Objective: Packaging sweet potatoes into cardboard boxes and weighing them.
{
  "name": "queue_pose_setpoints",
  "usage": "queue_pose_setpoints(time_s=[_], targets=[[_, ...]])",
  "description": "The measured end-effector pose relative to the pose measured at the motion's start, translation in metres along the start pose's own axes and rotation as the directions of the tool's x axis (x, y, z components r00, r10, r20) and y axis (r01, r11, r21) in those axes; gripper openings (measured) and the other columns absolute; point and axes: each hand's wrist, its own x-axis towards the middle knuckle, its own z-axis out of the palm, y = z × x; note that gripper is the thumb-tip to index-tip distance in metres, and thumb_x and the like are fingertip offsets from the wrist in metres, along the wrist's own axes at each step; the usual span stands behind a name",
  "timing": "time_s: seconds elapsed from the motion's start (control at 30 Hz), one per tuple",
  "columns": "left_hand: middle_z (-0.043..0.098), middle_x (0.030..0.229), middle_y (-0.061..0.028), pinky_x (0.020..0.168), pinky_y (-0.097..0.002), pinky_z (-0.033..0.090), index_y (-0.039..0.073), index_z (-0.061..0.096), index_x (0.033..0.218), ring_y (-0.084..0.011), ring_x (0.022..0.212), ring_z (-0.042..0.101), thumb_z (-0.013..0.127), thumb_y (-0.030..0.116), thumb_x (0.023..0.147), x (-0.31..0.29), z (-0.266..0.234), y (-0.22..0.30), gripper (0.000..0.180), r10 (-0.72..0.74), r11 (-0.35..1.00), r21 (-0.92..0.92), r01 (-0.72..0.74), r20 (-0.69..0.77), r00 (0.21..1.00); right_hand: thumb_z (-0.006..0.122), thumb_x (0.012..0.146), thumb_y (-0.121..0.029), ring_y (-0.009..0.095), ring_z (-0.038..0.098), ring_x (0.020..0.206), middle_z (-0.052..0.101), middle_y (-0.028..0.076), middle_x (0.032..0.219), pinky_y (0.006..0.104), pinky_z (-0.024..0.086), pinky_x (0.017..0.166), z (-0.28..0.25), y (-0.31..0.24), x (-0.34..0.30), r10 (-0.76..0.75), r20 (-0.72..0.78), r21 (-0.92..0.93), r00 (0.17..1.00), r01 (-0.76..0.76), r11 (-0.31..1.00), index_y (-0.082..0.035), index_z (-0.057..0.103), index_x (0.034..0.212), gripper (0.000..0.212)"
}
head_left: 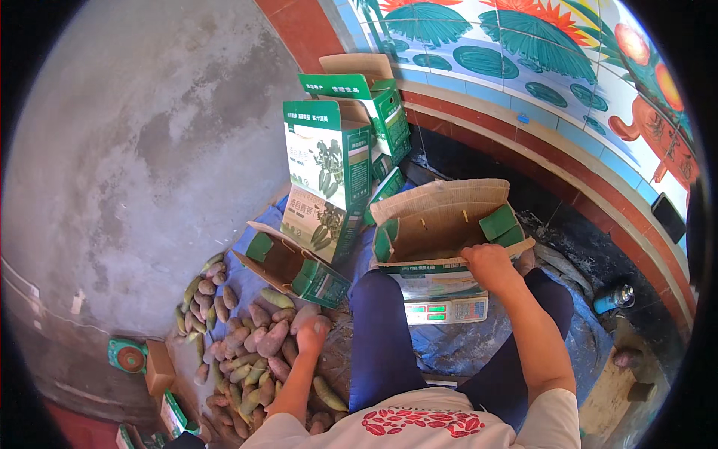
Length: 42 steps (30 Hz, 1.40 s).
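My left hand [311, 337] reaches into a floor pile of root vegetables, its fingers closed round a pinkish-brown root [304, 316] that looks like a sweet potato. Beside it lie more pinkish-brown roots [272, 339] and long green radishes [329, 394]. In front of me, an open cardboard carton [434, 278], green and white outside, stands on a digital scale [446, 310] between my knees. My right hand [490, 267] grips the carton's near rim, fingers over the edge. The carton's near wall hides part of its inside.
A smaller open carton [299, 268] stands beside the pile, with stacked green-and-white cartons [329, 161] behind. A blue bottle [613, 299] is at the right on a blue tarp [479, 352]. A green round-dial device [128, 355] and small brown box [159, 367] sit at left.
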Motion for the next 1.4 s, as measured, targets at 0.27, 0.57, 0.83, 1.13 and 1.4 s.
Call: queue_pose_setpoints(time_s=[0.27, 0.57, 0.83, 1.13, 1.4], targets=[[0.06, 0.115, -0.0165, 0.09, -0.0432, 0.046, 0.013, 0.06, 0.116, -0.0327, 0.108, 0.057, 0.058, 0.037, 0.08, -0.211, 0.031, -0.142, 0.043, -0.678, 0.723, 0.532, 0.44, 0.429, 0.597, 0.06, 0.075, -0.012, 0.027, 0.064, 0.074, 0.063, 0.009, 0.074, 0.0397, 0.049, 0.066, -0.008, -0.003, -0.002, 0.011, -0.086, 0.043, 0.996, -0.008, 0.999, -0.01, 0.062, 0.08, 0.006], [0.06, 0.114, -0.0176, 0.09, -0.0434, 0.047, 0.01, 0.06, 0.114, -0.0336, 0.108, 0.057, 0.064, 0.037, 0.076, -0.273, 0.031, -0.13, 0.047, -0.632, 0.764, 0.504, 0.403, 0.46, 0.623, 0.066, 0.073, -0.011, 0.03, 0.062, 0.074, 0.062, 0.01, 0.075, 0.0409, 0.048, 0.069, 0.004, 0.004, 0.004, 0.048, -0.166, 0.118, 0.985, -0.029, 0.993, -0.009, 0.063, 0.085, 0.013], [0.061, 0.11, -0.018, 0.087, -0.0434, 0.048, 0.009, 0.06, 0.114, -0.034, 0.104, 0.058, 0.065, 0.035, 0.075, -0.289, 0.046, -0.123, 0.047, -0.584, 0.807, 0.489, 0.331, 0.574, 0.574, 0.066, 0.072, -0.01, 0.032, 0.061, 0.076, 0.062, 0.011, 0.076, 0.0417, 0.047, 0.07, -0.003, -0.001, 0.005, 0.053, -0.166, 0.11, 0.985, -0.035, 0.993, -0.008, 0.061, 0.085, 0.014], [0.063, 0.105, -0.0184, 0.085, -0.0434, 0.049, 0.008, 0.06, 0.113, -0.0344, 0.1, 0.06, 0.065, 0.033, 0.074, -0.291, 0.047, -0.113, 0.047, -0.523, 0.848, 0.479, 0.227, 0.684, 0.509, 0.067, 0.072, -0.01, 0.032, 0.06, 0.077, 0.062, 0.011, 0.077, 0.0425, 0.046, 0.071, -0.004, -0.005, 0.008, 0.062, -0.167, 0.122, 0.984, -0.042, 0.992, -0.008, 0.06, 0.084, 0.014], [0.065, 0.101, -0.0188, 0.082, -0.0434, 0.05, 0.008, 0.06, 0.113, -0.0349, 0.096, 0.062, 0.066, 0.031, 0.073, -0.276, 0.034, -0.115, 0.047, -0.488, 0.862, 0.494, 0.113, 0.747, 0.451, 0.064, 0.075, -0.011, 0.031, 0.06, 0.077, 0.061, 0.011, 0.077, 0.0416, 0.046, 0.071, -0.003, -0.001, 0.009, 0.061, -0.194, 0.113, 0.979, -0.04, 0.993, -0.008, 0.06, 0.085, 0.011]])
